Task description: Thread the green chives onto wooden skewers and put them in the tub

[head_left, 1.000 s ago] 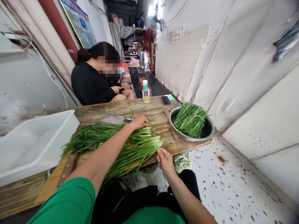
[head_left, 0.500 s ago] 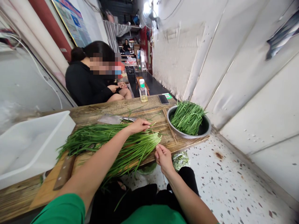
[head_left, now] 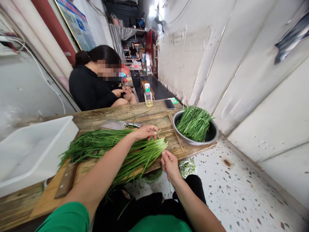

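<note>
A large bunch of garlic chives [head_left: 142,158] lies across the wooden table, pale stem ends pointing right. Over the upper side of these ends is my left hand [head_left: 146,132], its fingers loosely bent and apart, with nothing clear between them. At the lower right of the bunch, my right hand [head_left: 171,163] pinches the end of a chive between thumb and forefinger. The rest of that chive merges with the bunch. Behind my left hand a cleaver [head_left: 116,124] lies flat. More chives [head_left: 195,122] fill a metal basin [head_left: 214,139] to the right.
A white plastic tub [head_left: 65,129] stands at the left, near a brown wooden handle [head_left: 66,181]. A bottle [head_left: 148,96], a phone [head_left: 169,103] and thin sticks [head_left: 177,133] are on the table [head_left: 103,112]. A person in black [head_left: 89,82] sits beyond it. A bag of trimmings [head_left: 187,167] is below.
My left hand's fingers have loosened from a pinch and bent downward. My right hand stays almost in place, still pinching at the stem ends. The view has shifted slightly.
</note>
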Tool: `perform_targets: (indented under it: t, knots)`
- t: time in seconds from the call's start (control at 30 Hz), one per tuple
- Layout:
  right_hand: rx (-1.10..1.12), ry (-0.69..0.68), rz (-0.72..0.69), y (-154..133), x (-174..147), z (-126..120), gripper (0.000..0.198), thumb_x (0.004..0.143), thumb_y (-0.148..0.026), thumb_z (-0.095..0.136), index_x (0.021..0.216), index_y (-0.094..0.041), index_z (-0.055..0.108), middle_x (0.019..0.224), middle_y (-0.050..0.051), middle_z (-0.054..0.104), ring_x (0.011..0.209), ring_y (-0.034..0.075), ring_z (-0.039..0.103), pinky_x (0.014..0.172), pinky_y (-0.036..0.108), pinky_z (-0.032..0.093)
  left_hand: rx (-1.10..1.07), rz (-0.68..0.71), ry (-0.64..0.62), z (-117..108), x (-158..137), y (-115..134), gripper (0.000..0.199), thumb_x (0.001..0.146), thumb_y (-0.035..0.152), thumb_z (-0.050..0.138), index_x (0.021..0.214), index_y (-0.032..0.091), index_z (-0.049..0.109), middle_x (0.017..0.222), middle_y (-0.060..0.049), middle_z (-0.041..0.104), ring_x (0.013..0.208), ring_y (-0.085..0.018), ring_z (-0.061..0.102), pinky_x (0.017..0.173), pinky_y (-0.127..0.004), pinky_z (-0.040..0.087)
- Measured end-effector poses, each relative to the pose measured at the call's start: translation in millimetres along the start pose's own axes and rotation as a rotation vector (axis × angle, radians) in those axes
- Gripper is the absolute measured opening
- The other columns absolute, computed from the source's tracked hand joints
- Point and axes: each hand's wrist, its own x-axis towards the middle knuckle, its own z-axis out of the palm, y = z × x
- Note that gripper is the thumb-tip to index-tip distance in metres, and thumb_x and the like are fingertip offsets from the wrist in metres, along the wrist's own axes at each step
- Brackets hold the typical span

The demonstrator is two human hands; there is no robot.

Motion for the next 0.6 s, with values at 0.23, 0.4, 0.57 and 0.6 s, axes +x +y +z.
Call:
perform_targets:
  t: [0.23, 0.4, 0.57, 0.6]
  knots:
    - [-0.007, -0.01, 0.001, -1.9, -0.4, 1.1, 0.032, 0.07, -0.046, 0.059, 0.075, -0.017, 0.049, 0.038, -0.013, 0.032, 0.027, 0.0, 0.014, 0.026, 0.013, 0.012, -0.008, -0.056, 0.098, -0.9, -1.9, 3.5, 0.033, 0.064, 0.033, 0.063, 0.085, 0.008, 0.065, 0.072, -0.007, 0.066, 0.043, -0.005, 0.045, 0.046, -0.019, 0.036]
    - [-0.013, -0.01, -0.002, -1.7, -1.3, 0.7, 0.03, 0.071, -0.045, 0.059, 0.075, -0.017, 0.049, 0.039, -0.013, 0.033, 0.028, 0.0, 0.014, 0.025, 0.012, 0.012, -0.003, -0.049, 0.123, -1.2, -1.9, 0.3, 0.033, 0.064, 0.033, 0.063, 0.086, 0.009, 0.067, 0.072, -0.007, 0.067, 0.043, -0.005, 0.045, 0.046, -0.019, 0.036]
    - [-0.016, -0.012, 0.003, -1.2, -1.2, 0.5, 0.032, 0.07, -0.046, 0.059, 0.068, -0.018, 0.045, 0.039, -0.013, 0.033, 0.027, 0.0, 0.014, 0.025, 0.012, 0.012, 0.007, -0.044, 0.165, 0.4, -0.2, -4.2, 0.033, 0.064, 0.036, 0.063, 0.082, 0.008, 0.067, 0.066, -0.006, 0.065, 0.042, -0.004, 0.041, 0.044, -0.018, 0.033]
    - [-0.016, -0.012, 0.003, -1.0, -0.9, 0.5, 0.032, 0.07, -0.046, 0.059, 0.068, -0.018, 0.045, 0.039, -0.013, 0.033, 0.027, 0.0, 0.014, 0.025, 0.012, 0.012, 0.006, -0.044, 0.165, 0.8, -0.3, -4.2, 0.033, 0.064, 0.036, 0.063, 0.081, 0.008, 0.067, 0.065, -0.006, 0.065, 0.042, -0.004, 0.041, 0.044, -0.018, 0.033]
